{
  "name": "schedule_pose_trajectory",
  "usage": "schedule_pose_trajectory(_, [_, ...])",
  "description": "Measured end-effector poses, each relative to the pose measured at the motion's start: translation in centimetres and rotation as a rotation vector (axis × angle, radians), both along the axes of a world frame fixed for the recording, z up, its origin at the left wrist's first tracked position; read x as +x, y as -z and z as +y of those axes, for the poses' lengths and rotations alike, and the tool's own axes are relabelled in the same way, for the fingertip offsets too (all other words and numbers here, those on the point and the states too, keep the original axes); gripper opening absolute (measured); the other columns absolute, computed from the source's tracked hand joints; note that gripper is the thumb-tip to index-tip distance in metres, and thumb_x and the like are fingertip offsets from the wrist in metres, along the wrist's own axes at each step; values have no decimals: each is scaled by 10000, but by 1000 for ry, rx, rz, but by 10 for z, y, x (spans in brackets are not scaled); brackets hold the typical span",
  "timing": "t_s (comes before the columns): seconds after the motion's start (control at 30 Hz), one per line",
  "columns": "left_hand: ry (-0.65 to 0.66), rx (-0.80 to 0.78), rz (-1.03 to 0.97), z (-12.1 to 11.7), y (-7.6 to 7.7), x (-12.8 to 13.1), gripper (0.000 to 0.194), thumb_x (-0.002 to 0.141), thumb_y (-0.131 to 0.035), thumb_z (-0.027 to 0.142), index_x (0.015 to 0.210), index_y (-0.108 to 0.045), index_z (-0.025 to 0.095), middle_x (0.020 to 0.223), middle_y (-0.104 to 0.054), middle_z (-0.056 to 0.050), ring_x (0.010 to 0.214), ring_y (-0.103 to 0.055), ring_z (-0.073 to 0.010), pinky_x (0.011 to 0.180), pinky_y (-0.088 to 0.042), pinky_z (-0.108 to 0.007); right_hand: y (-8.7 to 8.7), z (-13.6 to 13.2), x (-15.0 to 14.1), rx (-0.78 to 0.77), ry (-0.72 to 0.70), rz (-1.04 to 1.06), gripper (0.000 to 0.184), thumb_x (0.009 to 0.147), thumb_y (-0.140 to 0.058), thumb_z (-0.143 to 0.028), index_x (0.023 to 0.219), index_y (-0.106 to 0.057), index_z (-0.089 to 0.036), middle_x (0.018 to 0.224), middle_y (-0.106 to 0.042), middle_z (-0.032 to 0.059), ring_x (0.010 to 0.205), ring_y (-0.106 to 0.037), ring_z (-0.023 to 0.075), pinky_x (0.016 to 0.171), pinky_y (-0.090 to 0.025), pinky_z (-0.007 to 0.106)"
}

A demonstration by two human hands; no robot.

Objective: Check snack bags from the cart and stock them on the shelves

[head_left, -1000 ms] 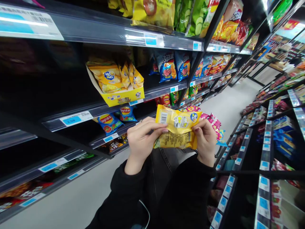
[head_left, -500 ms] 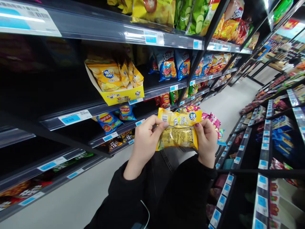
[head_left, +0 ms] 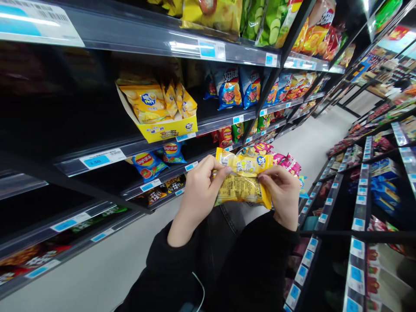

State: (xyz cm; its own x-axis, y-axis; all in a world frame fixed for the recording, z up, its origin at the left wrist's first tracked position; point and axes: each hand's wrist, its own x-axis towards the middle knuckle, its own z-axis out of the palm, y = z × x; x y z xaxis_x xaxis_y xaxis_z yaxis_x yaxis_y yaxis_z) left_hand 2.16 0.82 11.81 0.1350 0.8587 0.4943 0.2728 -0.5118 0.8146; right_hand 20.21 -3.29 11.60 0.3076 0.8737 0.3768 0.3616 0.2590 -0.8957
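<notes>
Over at the left, a white-and-blue paper price label (head_left: 103, 159) fronts the long black shelf (head_left: 73, 169). One shelf lower, two shiny blue bags with red-and-yellow logos (head_left: 146, 165) sit near the front. Just above them, on the long black shelf, here's an open-topped yellow cardboard display box (head_left: 172, 132), holding small upright yellow packets with blue logos (head_left: 146, 102).

Now the middle, and in comes the left hand (head_left: 199, 184) from a black sleeve (head_left: 169, 264), its grip pinching, thumb against fingers, on the left part of a glossy yellow plastic snack packet (head_left: 242, 188). That packet is held up between both hands, in front of the shelves, printed back showing, barcode at its upper left, a lengthwise fold across it. And the right hand (head_left: 284, 190): thumb and fingers pinch the packet's right part.

Just beyond, shiny pink packets (head_left: 289, 164) poke out behind the right hand. Farther right runs the pale aisle floor (head_left: 325, 132), then the opposite dark shelving with white-and-blue labels (head_left: 357, 249), reaching from near to far.
</notes>
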Motion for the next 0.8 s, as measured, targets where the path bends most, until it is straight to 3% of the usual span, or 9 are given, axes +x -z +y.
schedule_pose_trajectory(0.13, [-10, 21, 48, 0, 0, 0, 250, 878, -538, 251, 651, -452, 192, 632, -487, 28, 611, -473, -118, 590, -353, -249, 0, -1, -2, -83, 40, -44, 250, 806, -623, -340, 644, -512, -187, 563, -489, -43, 504, -415, 81, 453, -315, 205])
schedule_pose_trajectory(0.3, [-25, -80, 25, 1, 2, -1, 277, 862, -537, 270, 613, -447, 188, 585, -466, 39, 550, -425, -106, 543, -321, -247, 0, 3, -8, 8, 61, -63, 289, 806, -617, -324, 617, -444, -190, 554, -441, -56, 489, -374, 67, 445, -294, 194])
schedule_pose_trajectory(0.47, [4, -228, -100, 5, 6, -7, 259, 819, -598, 357, 635, -538, 185, 523, -443, 51, 489, -394, -97, 468, -273, -238, 0, 7, -12, 53, 4, 31, 299, 784, -637, -330, 612, -435, -192, 547, -429, -58, 476, -378, 67, 427, -294, 188])
schedule_pose_trajectory(0.67, [168, -107, -68, 11, 7, -16, 184, 747, -688, 299, 645, -587, 184, 616, -559, 20, 551, -469, -101, 488, -332, -232, 0, 2, -3, 73, -27, 109, 272, 698, -723, -285, 762, -469, -215, 671, -482, -57, 539, -459, 70, 469, -358, 179])
schedule_pose_trajectory(0.8, [270, -300, -289, 8, 6, -14, 356, 635, -788, 338, 782, -485, 221, 610, -549, 55, 493, -512, -92, 446, -387, -206, -2, -1, -8, 139, -4, 175, 341, 717, -691, -364, 823, -387, -250, 688, -471, -52, 547, -504, 92, 474, -386, 201])
